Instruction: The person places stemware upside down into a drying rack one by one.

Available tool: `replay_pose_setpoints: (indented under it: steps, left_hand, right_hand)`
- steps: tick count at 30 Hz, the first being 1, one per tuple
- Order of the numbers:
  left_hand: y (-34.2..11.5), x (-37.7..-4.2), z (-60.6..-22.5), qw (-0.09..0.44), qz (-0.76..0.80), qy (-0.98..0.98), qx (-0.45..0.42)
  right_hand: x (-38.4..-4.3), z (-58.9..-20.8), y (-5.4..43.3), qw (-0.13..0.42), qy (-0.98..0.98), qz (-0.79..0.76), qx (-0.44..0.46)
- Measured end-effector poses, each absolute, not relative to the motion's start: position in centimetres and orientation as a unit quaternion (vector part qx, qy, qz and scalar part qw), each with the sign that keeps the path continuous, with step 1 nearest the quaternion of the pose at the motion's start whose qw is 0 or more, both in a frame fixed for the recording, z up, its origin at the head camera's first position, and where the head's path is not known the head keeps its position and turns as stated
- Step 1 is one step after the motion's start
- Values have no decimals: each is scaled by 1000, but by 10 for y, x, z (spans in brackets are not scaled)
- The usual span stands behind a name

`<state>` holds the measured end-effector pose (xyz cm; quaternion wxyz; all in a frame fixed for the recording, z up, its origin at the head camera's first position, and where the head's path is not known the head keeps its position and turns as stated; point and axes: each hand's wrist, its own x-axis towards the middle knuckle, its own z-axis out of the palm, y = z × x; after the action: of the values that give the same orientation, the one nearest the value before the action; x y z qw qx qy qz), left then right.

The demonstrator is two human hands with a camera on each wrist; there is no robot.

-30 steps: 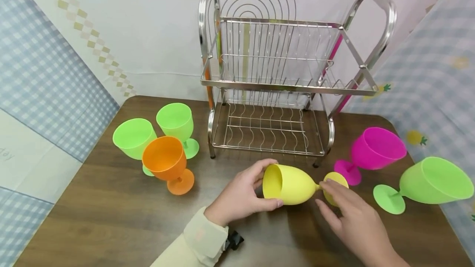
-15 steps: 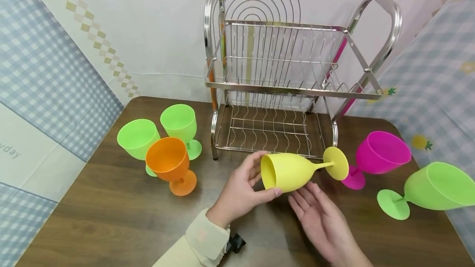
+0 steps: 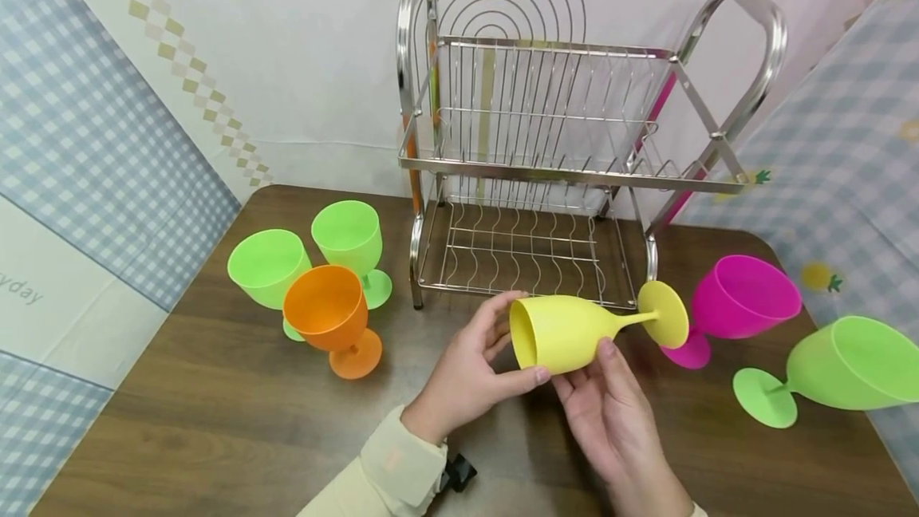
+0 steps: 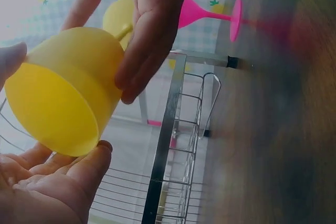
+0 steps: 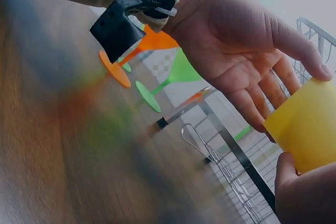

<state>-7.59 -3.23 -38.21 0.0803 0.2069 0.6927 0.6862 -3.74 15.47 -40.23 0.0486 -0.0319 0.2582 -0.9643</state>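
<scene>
In the head view a yellow plastic goblet lies sideways in the air over the table, its mouth to the left and its foot to the right. My left hand grips it by the rim, thumb on the near side, fingers on the far side. The right hand holds the bowl's lower part from beneath, its thumb near the stem. Looking into the mouth, the left wrist view shows the yellow goblet between both hands. In the right wrist view the left hand's palm faces the camera.
A two-tier steel dish rack stands at the back of the wooden table. Two green goblets and an orange goblet stand on the left. To the right are a magenta goblet and another green goblet.
The yellow goblet has risen, its foot end swinging up and away. My right hand has left the foot, turned palm up, and taken hold of the bowl. My left hand keeps its grip.
</scene>
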Motion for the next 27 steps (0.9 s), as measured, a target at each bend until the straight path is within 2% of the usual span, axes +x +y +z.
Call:
replay_pose_setpoints:
  steps: [5, 12, 17, 22, 27]
  left_hand:
    - [-32, -77, -383, 70, 661, 715, 215]
    - [-33, -79, -387, 66, 643, 743, 175]
    - [-39, -85, -389, 31, 639, 754, 145]
    - [-51, -95, -391, -35, 637, 760, 126]
    - [-66, -106, -395, -176, 574, 790, 125]
  right_hand:
    - [-40, -395, 160, -7, 343, -938, -42]
    - [-47, -375, 155, -107, 496, -856, 99]
    - [-56, -372, 155, -159, 611, -766, 121]
    - [-68, -368, 165, -163, 733, -649, 122]
    - [-81, -361, 177, -152, 792, -583, 97]
